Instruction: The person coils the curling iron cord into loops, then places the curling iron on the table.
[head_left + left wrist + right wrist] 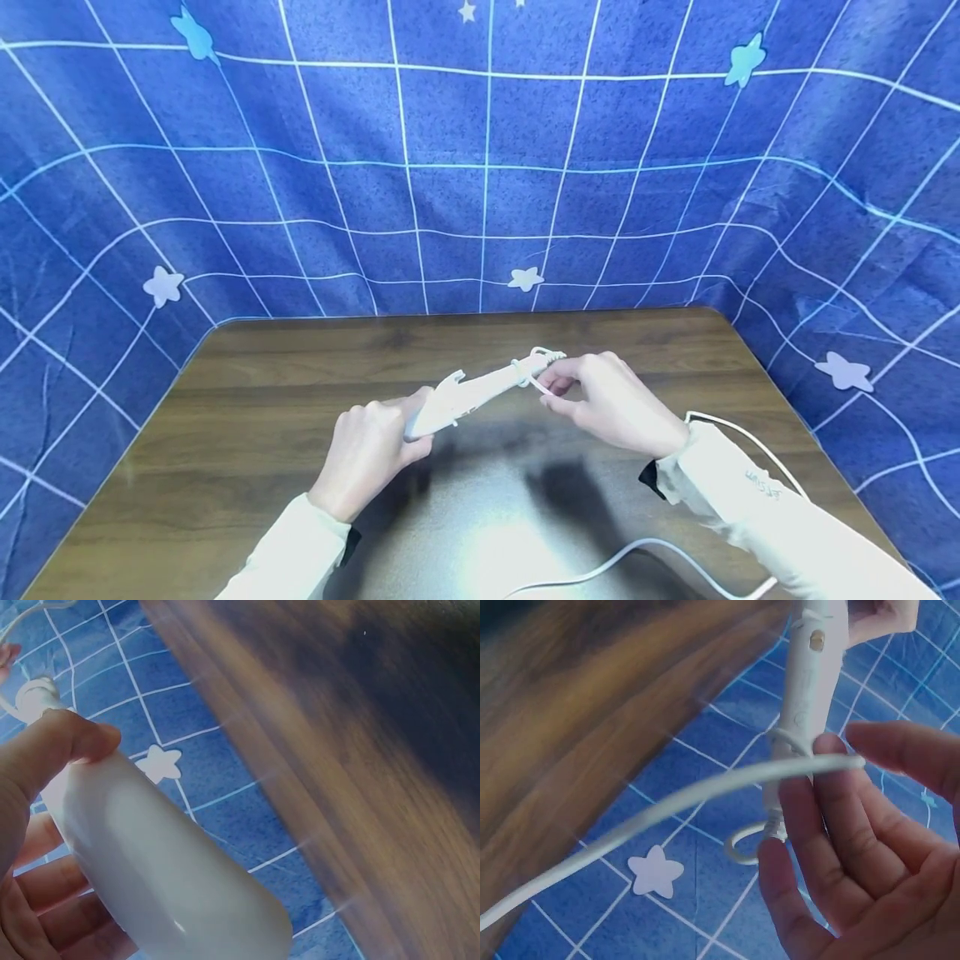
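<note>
A white curling iron is held above the table, its thin handle end tilted up to the right. My left hand grips its wide end; in the left wrist view the thumb lies across the smooth white body with fingers beneath. Its white cord loops round the handle near the cord's base. Beside that end, my right hand pinches the cord between thumb and fingers. A small gold-coloured button shows on the handle in the right wrist view.
The wood-grain table lies below both hands. More cord trails over its front right, passing by the right sleeve. A blue curtain with white grid lines and stars hangs behind and at both sides.
</note>
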The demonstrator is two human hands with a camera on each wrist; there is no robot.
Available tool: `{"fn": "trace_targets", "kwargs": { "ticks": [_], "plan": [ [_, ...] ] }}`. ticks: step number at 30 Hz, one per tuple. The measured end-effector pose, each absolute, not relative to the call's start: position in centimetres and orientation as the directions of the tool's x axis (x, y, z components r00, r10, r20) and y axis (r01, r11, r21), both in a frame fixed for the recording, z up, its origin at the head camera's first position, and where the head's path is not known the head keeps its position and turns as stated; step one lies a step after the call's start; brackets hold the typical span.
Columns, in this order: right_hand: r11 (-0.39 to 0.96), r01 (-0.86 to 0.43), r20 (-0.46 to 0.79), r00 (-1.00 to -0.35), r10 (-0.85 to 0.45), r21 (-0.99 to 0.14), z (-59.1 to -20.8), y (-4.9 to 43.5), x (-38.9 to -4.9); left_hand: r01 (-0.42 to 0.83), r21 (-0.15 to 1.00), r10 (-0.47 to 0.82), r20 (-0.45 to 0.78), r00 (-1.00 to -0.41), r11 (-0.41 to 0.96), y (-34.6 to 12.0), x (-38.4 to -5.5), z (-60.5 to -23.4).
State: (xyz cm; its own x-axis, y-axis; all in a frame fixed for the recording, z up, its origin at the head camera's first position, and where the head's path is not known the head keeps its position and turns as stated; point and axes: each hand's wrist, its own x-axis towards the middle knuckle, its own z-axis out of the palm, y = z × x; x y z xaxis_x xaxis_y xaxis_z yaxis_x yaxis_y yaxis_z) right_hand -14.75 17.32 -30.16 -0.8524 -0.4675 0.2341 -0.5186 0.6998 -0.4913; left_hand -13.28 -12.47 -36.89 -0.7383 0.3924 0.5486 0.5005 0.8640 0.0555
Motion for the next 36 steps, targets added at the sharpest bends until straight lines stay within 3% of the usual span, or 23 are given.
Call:
{"fn": "trace_targets", "kwargs": {
  "ticks": [9,16,30,36],
  "plan": [
    [0.655,-0.599,0.173,-0.785,-0.595,-0.460,-29.8,18.9,-14.9,0.500,0.077,0.374,0.568,-0.733,0.863,-12.7,-13.3,-36.7],
    [0.591,-0.589,0.141,-0.764,-0.630,-0.551,-30.5,19.8,-14.8,0.498,0.144,0.342,0.564,-0.751,0.855,-12.8,-13.2,-36.5],
    [0.425,-0.634,0.267,-0.709,-0.653,-0.645,-33.6,20.7,-15.9,0.533,0.254,0.346,0.528,-0.775,0.807,-12.4,-12.5,-35.9],
    [0.345,-0.715,0.360,-0.635,-0.683,-0.607,-34.9,20.5,-16.5,0.582,0.270,0.379,0.541,-0.751,0.767,-12.4,-12.4,-35.7]
  ]
}}
